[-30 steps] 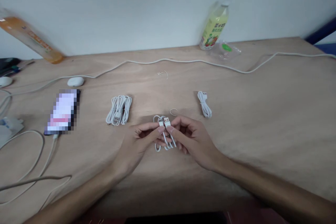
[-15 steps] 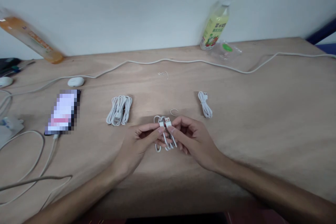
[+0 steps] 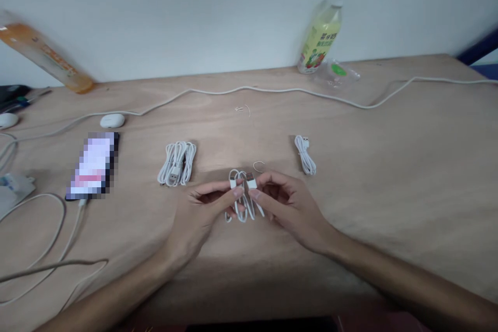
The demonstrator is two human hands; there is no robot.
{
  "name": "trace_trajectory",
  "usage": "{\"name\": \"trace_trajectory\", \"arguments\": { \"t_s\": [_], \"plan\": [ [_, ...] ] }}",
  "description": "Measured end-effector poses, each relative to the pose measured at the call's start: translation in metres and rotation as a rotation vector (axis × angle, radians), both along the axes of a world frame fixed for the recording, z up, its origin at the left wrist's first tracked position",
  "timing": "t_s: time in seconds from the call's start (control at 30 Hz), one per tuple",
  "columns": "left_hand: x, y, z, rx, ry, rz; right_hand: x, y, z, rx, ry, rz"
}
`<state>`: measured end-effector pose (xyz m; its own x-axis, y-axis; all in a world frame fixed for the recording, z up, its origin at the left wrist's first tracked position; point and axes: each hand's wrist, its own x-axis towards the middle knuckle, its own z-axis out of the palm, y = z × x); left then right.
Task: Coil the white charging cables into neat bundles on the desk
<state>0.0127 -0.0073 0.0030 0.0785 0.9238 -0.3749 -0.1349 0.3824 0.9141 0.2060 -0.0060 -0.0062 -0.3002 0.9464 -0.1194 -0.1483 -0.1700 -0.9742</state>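
Between my hands, low over the table's front half, is a loosely looped white USB cable point(image 3: 241, 212). My left hand point(image 3: 208, 212) pinches one connector of it between thumb and fingers. The other connector, a flat USB plug point(image 3: 251, 181), is pinched in my right hand point(image 3: 290, 207). Both plugs point away from me, slightly apart. Just beyond my right fingertips lies a short curled white tie point(image 3: 259, 166). Coiled white cables point(image 3: 177, 163) lie to the left of my hands, and a smaller coiled cable point(image 3: 305, 155) lies to the right.
A long white cord point(image 3: 249, 89) crosses the wooden table point(image 3: 389, 176). Small tie scraps point(image 3: 241, 109) lie mid-table. To the left are a phone point(image 3: 91, 166) and a white earbud case point(image 3: 112, 121). An orange bottle point(image 3: 46, 57) and a yellow-green bottle point(image 3: 321, 39) lean by the wall.
The two plugs have moved a little apart, the left one shifting left with my left fingertips. The cable's loops have spread slightly between my hands.
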Motion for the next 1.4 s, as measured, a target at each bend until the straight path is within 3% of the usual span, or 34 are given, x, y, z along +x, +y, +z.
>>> {"name": "trace_trajectory", "arguments": {
  "t_s": [0.3,0.63,0.83,1.2,1.4],
  "plan": [
    [-0.008,0.001,-0.005,0.086,-0.022,-0.173,0.008,0.003,-0.006,-0.131,0.108,0.140],
    [-0.008,0.000,-0.003,0.043,-0.112,-0.188,0.008,0.009,-0.010,-0.250,0.273,0.247],
    [-0.005,0.001,-0.001,0.008,-0.147,-0.145,0.005,0.009,-0.010,-0.242,0.278,0.190],
    [-0.009,0.001,-0.001,0.061,-0.053,-0.289,0.000,0.005,-0.006,-0.272,0.184,0.022],
    [-0.008,0.003,0.002,0.053,-0.057,-0.267,0.001,0.005,-0.003,-0.279,0.172,-0.002]
  ]
}}
